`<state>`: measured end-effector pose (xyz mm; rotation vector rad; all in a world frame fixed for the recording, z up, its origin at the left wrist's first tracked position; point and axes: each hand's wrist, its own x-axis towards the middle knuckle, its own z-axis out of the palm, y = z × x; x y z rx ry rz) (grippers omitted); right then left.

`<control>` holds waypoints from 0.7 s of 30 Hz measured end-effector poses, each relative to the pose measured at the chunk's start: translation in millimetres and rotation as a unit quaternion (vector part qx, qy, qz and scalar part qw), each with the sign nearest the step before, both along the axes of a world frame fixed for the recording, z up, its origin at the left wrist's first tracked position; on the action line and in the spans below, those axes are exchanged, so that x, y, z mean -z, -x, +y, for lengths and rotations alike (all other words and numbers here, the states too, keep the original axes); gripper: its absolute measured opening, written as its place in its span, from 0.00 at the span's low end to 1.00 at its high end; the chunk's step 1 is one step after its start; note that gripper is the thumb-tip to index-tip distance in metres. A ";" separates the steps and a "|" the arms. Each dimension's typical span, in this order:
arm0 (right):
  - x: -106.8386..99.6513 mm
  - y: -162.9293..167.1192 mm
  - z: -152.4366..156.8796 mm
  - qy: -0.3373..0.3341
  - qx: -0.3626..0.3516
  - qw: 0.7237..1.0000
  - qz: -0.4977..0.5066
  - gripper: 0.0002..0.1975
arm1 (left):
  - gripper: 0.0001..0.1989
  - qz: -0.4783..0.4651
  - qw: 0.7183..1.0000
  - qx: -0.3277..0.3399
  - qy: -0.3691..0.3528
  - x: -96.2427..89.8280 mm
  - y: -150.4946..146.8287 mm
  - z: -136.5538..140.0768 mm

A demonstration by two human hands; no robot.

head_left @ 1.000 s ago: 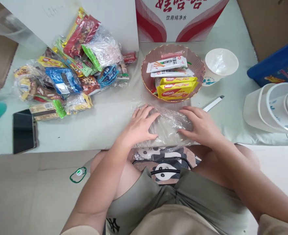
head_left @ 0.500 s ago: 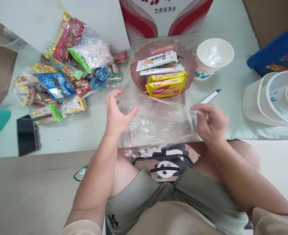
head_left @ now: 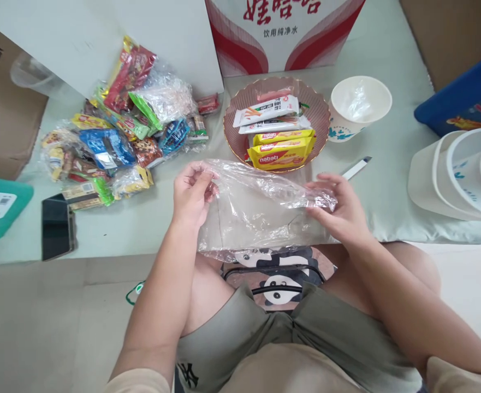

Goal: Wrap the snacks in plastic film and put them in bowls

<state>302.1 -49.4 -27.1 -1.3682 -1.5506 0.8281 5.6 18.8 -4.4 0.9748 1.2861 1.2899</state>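
A clear plastic bag [head_left: 260, 210] is stretched between my two hands in front of the bowl, its lower edge hanging past the table edge. My left hand [head_left: 193, 194] pinches the bag's upper left corner between thumb and fingers. At the other end, my right hand [head_left: 340, 210] holds the bunched upper right edge between its thumb and fingers. Just beyond the bag stands a pinkish scalloped bowl [head_left: 234, 136] with a gold rim. Inside it lie white snack packets [head_left: 268, 111] and yellow nabati wafer packs [head_left: 283, 155].
Wrapped snacks [head_left: 107, 147] are heaped at the left, near a phone [head_left: 55, 226] and a green container [head_left: 3, 210]. Right of the bowl are a paper cup [head_left: 358, 103], a utility knife [head_left: 357, 168], stacked white tubs [head_left: 432, 174] and a blue package [head_left: 461, 98]. A carton [head_left: 281, 46] stands behind.
My left hand has gone from spread fingers to gripping the bag's corner. The bag's upper edge is now raised and pulled across, and my right hand's fingers have shifted along its edge.
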 end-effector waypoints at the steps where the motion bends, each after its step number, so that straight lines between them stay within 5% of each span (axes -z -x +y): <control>1: -1.7 1.5 -0.8 0.032 0.004 0.999 -0.024 0.16 | 0.20 -0.010 1.000 -0.004 -0.005 0.7 0.7 0.9; 4: -4.6 3.8 -2.2 0.075 0.064 0.994 -0.037 0.07 | 0.20 0.000 0.998 -0.029 -0.056 3.8 3.5 1.7; 8: -6.8 2.7 0.1 0.060 0.154 0.983 0.075 0.09 | 0.19 -0.004 0.995 -0.029 -0.100 3.5 11.3 -1.5; 12: -10.7 -0.7 4.6 0.003 0.179 0.974 0.141 0.14 | 0.31 -0.071 0.986 0.144 0.041 -3.9 18.9 -7.1; 15: -10.7 -5.4 6.9 -0.008 0.173 0.967 0.185 0.16 | 0.27 0.006 0.961 0.229 0.156 -5.5 18.2 -9.1; 19: -7.0 -10.9 8.1 0.065 0.134 0.967 0.208 0.25 | 0.20 0.068 0.973 0.182 0.128 -1.3 11.7 -6.6; 21: -6.4 -11.6 8.0 0.099 0.097 0.976 0.168 0.21 | 0.19 0.068 0.981 0.150 0.103 0.6 9.6 -4.4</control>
